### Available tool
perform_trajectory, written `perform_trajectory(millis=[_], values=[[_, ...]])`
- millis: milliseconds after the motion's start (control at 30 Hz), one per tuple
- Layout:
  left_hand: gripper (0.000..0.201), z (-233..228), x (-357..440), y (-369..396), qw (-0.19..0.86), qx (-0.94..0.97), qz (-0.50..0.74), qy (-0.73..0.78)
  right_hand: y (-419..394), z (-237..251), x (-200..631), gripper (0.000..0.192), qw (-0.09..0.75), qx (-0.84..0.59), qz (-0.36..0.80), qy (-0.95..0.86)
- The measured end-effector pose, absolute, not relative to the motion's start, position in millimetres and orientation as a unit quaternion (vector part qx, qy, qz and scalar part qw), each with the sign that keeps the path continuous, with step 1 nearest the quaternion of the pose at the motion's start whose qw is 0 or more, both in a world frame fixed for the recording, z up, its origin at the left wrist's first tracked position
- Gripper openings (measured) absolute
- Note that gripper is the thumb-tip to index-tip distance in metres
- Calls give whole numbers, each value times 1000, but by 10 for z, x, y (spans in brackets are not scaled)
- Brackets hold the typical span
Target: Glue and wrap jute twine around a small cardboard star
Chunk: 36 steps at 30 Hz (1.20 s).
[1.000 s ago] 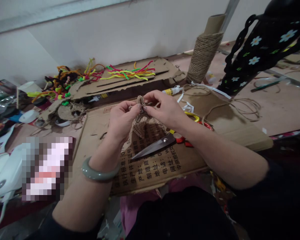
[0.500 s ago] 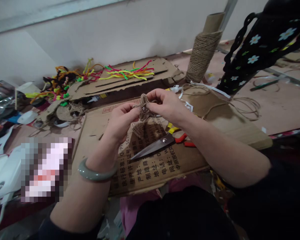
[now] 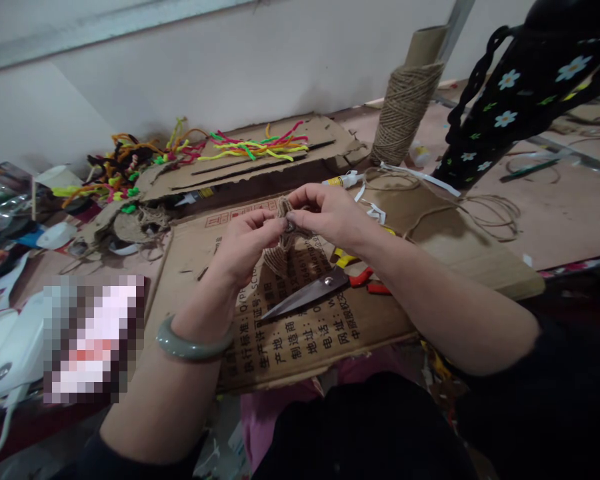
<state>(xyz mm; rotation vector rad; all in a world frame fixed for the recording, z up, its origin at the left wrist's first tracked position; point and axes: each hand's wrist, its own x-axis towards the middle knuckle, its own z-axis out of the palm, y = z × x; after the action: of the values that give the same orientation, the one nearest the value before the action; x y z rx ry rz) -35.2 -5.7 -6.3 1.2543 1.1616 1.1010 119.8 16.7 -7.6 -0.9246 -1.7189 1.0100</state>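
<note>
Now the small woven jute-twine piece (image 3: 281, 235) sits edge-on between the two hands, where half a second ago its star-like top faced the camera; the left hand (image 3: 243, 241) and right hand (image 3: 330, 217) have closed in, fingers pinched on its top, above the printed brown cardboard sheet (image 3: 300, 333) and grey-bladed scissors (image 3: 307, 295) on the surface, so the shaping seems to be continuing
</note>
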Motion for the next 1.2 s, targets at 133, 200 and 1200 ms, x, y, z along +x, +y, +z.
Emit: perform_trajectory(millis=[133, 200, 1200], values=[[15, -66, -351, -39, 510, 503, 495, 491, 198, -85, 1224, 26, 449, -375, 396, -707], [15, -65, -349, -35, 505, 489, 517, 488, 227, -105, 1231, 25, 455, -381, 378, -711], [9, 4, -364, -68, 466, 547, 431, 546, 189, -36, 1303, 18, 380, -403, 196, -809]])
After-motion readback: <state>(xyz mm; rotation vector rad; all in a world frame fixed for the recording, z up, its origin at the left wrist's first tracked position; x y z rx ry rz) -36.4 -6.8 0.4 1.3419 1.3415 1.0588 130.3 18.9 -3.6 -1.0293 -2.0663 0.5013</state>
